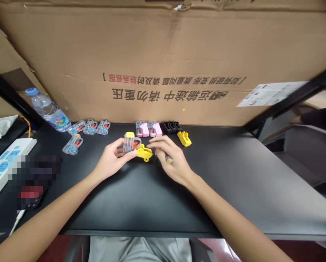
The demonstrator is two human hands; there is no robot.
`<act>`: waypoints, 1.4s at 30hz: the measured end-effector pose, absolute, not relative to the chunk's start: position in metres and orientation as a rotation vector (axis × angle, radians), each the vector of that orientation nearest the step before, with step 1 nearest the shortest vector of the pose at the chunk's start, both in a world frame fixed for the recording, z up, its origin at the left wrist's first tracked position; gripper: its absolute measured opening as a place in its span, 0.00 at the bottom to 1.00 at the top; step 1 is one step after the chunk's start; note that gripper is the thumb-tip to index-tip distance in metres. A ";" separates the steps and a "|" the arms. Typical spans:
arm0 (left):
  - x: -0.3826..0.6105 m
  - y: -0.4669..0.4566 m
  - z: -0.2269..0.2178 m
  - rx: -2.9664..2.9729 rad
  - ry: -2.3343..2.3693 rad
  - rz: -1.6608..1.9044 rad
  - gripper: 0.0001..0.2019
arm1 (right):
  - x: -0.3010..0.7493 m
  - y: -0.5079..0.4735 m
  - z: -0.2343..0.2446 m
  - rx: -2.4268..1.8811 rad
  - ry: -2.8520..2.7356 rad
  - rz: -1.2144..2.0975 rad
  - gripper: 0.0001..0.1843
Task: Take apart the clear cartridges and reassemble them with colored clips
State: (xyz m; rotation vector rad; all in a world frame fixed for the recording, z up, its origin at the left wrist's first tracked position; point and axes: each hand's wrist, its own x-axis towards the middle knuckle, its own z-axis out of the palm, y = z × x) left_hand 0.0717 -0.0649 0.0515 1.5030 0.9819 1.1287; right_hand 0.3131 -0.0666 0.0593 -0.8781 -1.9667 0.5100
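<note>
Head view: from here, I have the left hand (112, 159) pinching a clear toy (128, 144) and a yellow piece (144, 152). My right hand (176, 167) curls round a small gold-ended thing (169, 159), mostly hidden. Right fingers partly cover black bits (154, 159). Past the grip sit two pink toys (149, 129), black pieces (171, 127) and another yellow piece (184, 138). Left of it: more clear toys (90, 127), a bottle (48, 110).

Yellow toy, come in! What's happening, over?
Left hand holding clear toy and yellow toy. Right hand close, gripping something mostly hidden. Second yellow toy beyond, out of the way.
</note>
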 end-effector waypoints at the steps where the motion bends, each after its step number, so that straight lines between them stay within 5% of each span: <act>1: 0.073 -0.067 0.050 1.501 0.978 1.126 0.22 | 0.311 -0.068 0.059 -0.862 -2.006 0.517 0.17; 7: 0.076 -0.071 0.049 1.502 0.953 1.116 0.21 | 0.306 -0.072 0.056 -0.857 -2.131 0.649 0.07; 25: 0.068 -0.067 0.052 1.508 0.770 1.017 0.16 | 0.310 -0.072 0.053 -0.938 -2.007 0.867 0.12; 28: 0.070 -0.069 0.050 1.509 0.748 0.988 0.15 | 0.309 -0.072 0.056 -0.927 -2.099 0.726 0.06; 42: 0.071 -0.069 0.041 1.670 0.811 1.070 0.15 | 0.307 -0.072 0.057 -0.943 -2.130 0.429 0.11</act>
